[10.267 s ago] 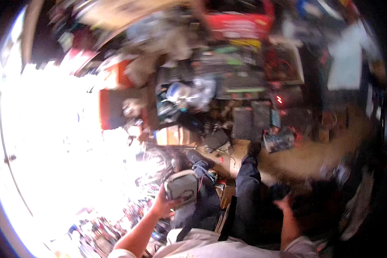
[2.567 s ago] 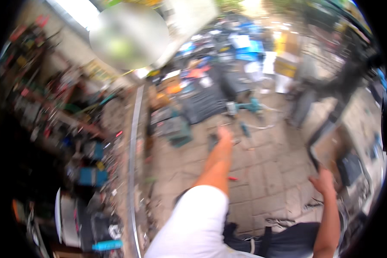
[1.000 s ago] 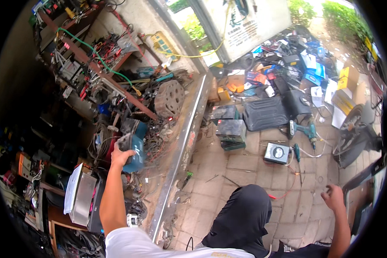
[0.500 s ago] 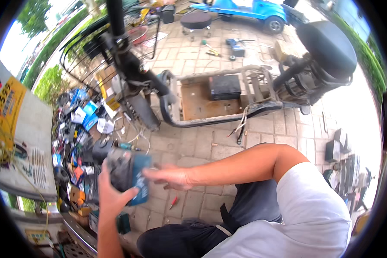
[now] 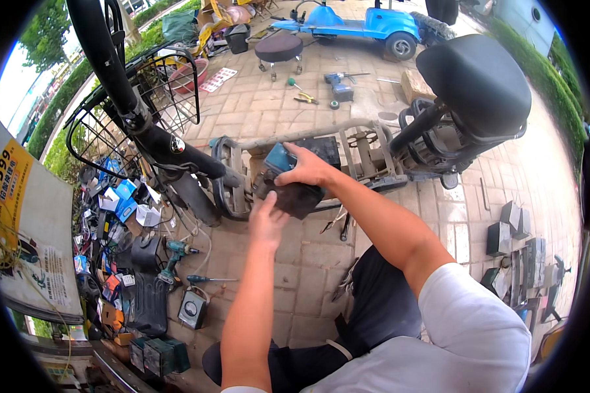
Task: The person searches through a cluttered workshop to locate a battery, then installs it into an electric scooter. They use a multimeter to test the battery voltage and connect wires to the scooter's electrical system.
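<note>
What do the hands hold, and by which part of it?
A blue-and-black block: the right hand grips it near its blue end; the left hand's hold is unclear.

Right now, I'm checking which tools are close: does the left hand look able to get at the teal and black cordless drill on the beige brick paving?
Probably yes: mostly bare paving separates the left hand from the drill, while the right hand grips the blue and black rectangular block.
</note>
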Motion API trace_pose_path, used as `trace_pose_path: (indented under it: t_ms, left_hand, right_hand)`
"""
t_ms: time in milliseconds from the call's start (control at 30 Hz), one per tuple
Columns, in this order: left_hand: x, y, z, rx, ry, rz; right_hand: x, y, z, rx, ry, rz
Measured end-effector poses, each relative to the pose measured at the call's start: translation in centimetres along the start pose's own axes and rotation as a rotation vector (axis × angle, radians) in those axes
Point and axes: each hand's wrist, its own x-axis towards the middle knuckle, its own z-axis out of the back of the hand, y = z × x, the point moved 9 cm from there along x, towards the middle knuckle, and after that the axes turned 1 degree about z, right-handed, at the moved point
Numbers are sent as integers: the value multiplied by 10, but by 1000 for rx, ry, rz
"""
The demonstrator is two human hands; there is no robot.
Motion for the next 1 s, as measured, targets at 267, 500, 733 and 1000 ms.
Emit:
trace_pose_path:
  t_ms: [267, 500, 733, 1000]
  left_hand:
    - [2, 54, -28, -206, 22, 131]
    - [17, 86, -25, -418, -13, 229]
    - [33, 91, -22, -444, -138, 353]
    - [44, 89, -13, -393, -60, 348]
  right_hand:
    - [4, -23, -9, -17, 402, 12]
    - [8, -31, -39, -324, 571, -59]
    - [16, -37, -27, -590, 379, -11]
    - [17, -43, -29, -786, 194, 33]
